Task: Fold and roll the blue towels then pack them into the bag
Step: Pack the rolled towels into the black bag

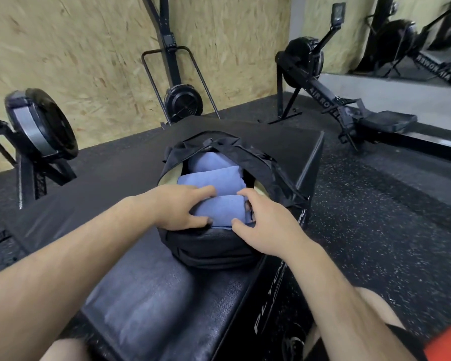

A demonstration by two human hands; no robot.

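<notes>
Flooring [375, 204] of speckled black rubber runs under a rowing machine [323, 100] at the right, with chipboard walls behind. On the floor stands a black padded box whose tabletop [102, 191] carries an open black bag [214, 246] and, closer in, a flat blue-grey cloth [141, 295]. Inside the bag lie three rolled blue towels in a row: the far roll [206, 160], the middle roll [211, 181] and the nearest roll [219, 211]. The left hand [177, 207] and right hand [266, 222] both grip the nearest roll at its ends, fingers [203, 190] curled over its far side and thumbs pressed against its near edge.
</notes>
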